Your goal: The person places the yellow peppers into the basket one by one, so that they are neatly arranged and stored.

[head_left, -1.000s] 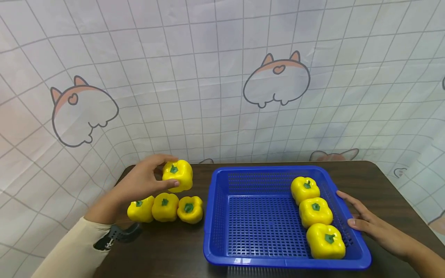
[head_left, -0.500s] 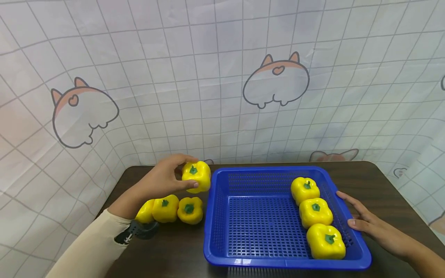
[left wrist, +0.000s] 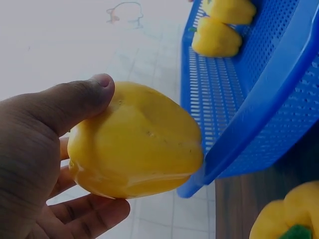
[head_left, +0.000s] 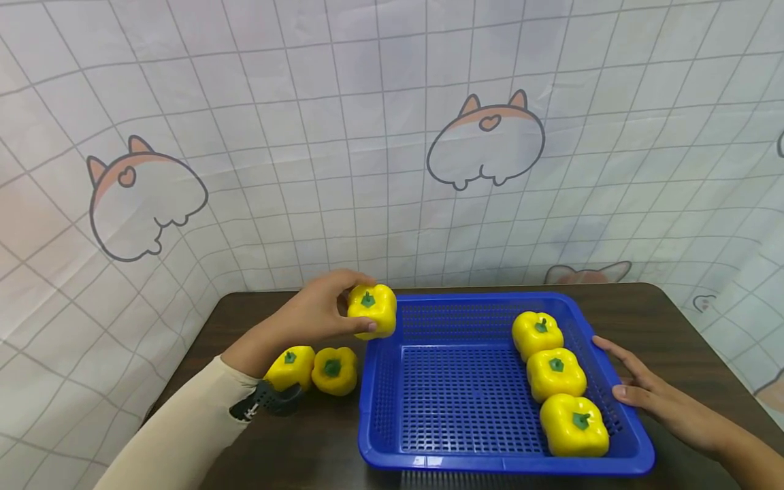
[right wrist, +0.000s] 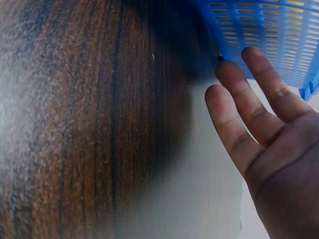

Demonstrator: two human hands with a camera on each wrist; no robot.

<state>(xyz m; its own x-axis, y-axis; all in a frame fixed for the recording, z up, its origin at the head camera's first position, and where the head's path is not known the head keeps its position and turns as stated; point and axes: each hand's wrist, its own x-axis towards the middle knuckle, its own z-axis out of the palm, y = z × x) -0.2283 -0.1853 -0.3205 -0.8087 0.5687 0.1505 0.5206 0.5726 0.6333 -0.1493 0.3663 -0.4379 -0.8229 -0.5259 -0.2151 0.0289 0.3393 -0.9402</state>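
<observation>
- Behind everything hangs a white grid-patterned cloth backdrop [head_left: 343, 136] printed with cartoon animal shapes, filling the upper two thirds of the head view.
- Below it, a dark brown wood-grain worktop [head_left: 318, 435] spans the lower part of the frame.
- A blue perforated plastic basket [head_left: 380, 422] sits at lower centre of the head view, its open side up.
- Three glossy yellow bell peppers with green stems [head_left: 556, 373] lie in a row along the basket's right inner wall, each touching the next.
- The left hand [head_left: 318, 314], in a cream sleeve, grips a fourth yellow bell pepper [head_left: 371, 310] held in the air over the basket's upper left corner; its fingers [left wrist: 84, 99] are curled round the pepper, thumb on one side and the others beneath.
- In the left wrist view this held pepper sits just beside the basket's blue rim.
- Two more yellow peppers [head_left: 312, 369] rest on the worktop just left of the basket, touching each other, below the left forearm.
- The right hand [head_left: 649, 395] lies at lower right with fingers [right wrist: 234, 134] straight, holding nothing; its fingertips touch the basket's right outer wall.
</observation>
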